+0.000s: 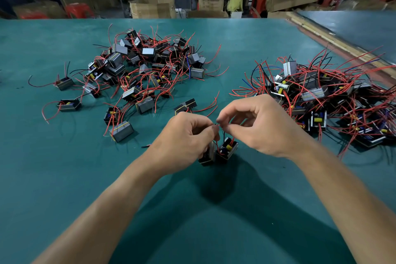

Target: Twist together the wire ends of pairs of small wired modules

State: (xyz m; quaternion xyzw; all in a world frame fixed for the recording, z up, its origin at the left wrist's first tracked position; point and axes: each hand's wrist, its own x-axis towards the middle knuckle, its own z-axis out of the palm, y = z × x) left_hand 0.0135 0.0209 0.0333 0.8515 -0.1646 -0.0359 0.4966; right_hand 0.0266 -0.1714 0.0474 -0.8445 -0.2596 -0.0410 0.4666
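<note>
— Where do the hands sit?
— Both are raised over the teal green table mat point(64, 178), near its middle. The left hand point(186, 135) pinches thin red and black wire ends point(217, 126) between thumb and forefinger. The right hand point(257, 126) pinches the same wire ends from the other side, its remaining fingers loosely curled.
— And the modules?
— Two small black boxy wired modules point(227, 149) sit side by side straight below the fingers, touching each other, their wires running up to the pinch. Whether they rest on the mat or hang just above it cannot be told.
— Anything else?
— A heap of like modules with red leads point(145, 66) lies to the far left and a second heap point(325, 96) to the right. Brown cardboard boxes point(154, 7) stand beyond the table.
</note>
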